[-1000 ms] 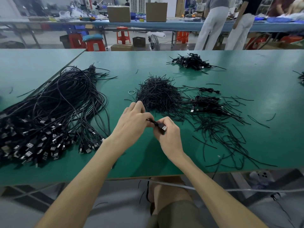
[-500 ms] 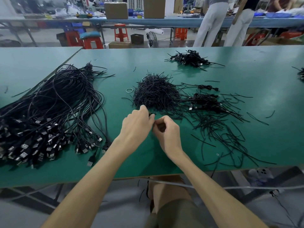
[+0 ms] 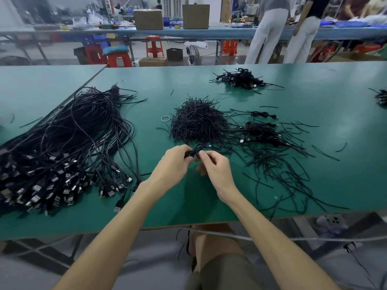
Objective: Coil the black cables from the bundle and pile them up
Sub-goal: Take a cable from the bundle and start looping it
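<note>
A big bundle of loose black USB cables (image 3: pixel 62 147) sprawls over the left of the green table (image 3: pixel 335 97), plugs toward me. Just above the table's middle, my left hand (image 3: pixel 171 166) grips a small coiled black cable (image 3: pixel 193 152), a loop of it sticking up past the fingers. My right hand (image 3: pixel 213 166) pinches the same coil from the right with thumb and forefinger. To the right lie a few coiled cables (image 3: pixel 261 132) in a low pile.
A heap of short black twist ties (image 3: pixel 196 122) sits behind my hands, with loose ties (image 3: pixel 278 170) scattered to the right. A rubber band (image 3: pixel 165 118) lies left of the heap. Another cable pile (image 3: pixel 240 79) is at the far side. People stand beyond the table.
The USB plug that showed between my hands a second ago is now hidden. My hands have stayed together, and a loop of the coil now stands up above my left fingers.
</note>
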